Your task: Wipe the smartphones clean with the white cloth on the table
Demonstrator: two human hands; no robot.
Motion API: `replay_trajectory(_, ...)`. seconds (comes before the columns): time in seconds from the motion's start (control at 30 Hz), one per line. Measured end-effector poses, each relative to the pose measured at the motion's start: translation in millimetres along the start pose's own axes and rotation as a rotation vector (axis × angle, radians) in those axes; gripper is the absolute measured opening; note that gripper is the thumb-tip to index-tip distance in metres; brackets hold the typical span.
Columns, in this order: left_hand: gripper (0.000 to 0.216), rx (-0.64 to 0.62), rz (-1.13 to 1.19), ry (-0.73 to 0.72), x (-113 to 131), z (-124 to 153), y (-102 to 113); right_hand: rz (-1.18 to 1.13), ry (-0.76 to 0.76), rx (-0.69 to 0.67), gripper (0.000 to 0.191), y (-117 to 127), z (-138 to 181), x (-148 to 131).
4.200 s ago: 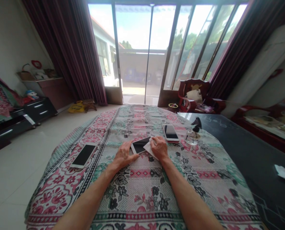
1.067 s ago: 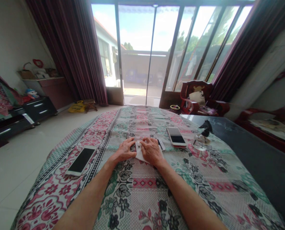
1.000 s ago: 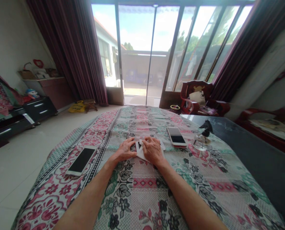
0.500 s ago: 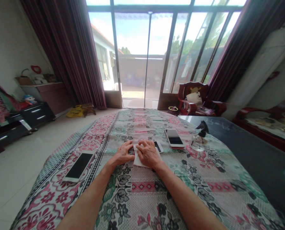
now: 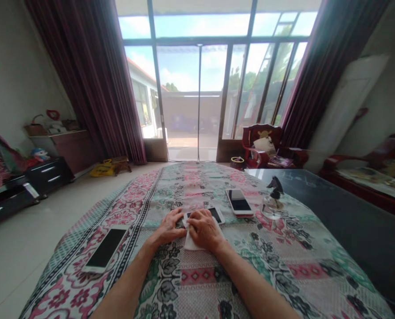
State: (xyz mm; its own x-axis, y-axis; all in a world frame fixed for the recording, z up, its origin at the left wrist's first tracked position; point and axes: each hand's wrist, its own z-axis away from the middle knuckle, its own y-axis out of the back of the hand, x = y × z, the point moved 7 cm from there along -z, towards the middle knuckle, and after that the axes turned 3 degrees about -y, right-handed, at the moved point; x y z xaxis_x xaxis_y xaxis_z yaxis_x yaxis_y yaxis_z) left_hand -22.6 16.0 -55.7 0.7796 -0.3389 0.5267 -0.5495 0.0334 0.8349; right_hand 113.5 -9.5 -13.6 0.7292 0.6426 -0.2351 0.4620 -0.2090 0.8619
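Observation:
A white-framed phone (image 5: 213,214) lies screen-up on the flowered cloth (image 5: 197,283) in front of me, mostly covered by my hands. My left hand (image 5: 168,227) rests on the phone's left end, fingers curled down against it. My right hand (image 5: 204,229) presses a white wipe (image 5: 190,241) onto the phone's screen, fingers bent over the wipe. Only the phone's right end and a strip of its top edge show.
A second phone (image 5: 103,250) lies at the left on the cloth, a third (image 5: 239,202) to the right beyond my hands. A small clear spray bottle with a black head (image 5: 273,200) stands by the dark glass table (image 5: 350,230).
My right hand with the wipe has slid leftward across the phone, from its right end to its middle. The camera has tilted up, so everything sits lower in view.

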Motion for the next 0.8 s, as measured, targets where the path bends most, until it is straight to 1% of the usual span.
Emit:
replay_trajectory(0.3, 0.065, 0.005, -0.008, 0.019, 4, 0, 2, 0.051, -0.008, -0.007, 0.023, -5, -3, 2)
replay_trajectory(0.57, 0.057, -0.008, -0.033, -0.006, 12, 1, 6, -0.046, 0.017, 0.033, 0.021, -2, -2, 0)
replay_trajectory(0.73, 0.051, 0.012, -0.017, -0.025, 15, 2, 9, -0.042, 0.031, 0.036, 0.018, -1, 0, -1)
replay_trajectory(0.8, 0.053, 0.013, -0.016, -0.023, 15, 2, 9, -0.028, 0.033, 0.034, 0.019, -1, 0, -1)
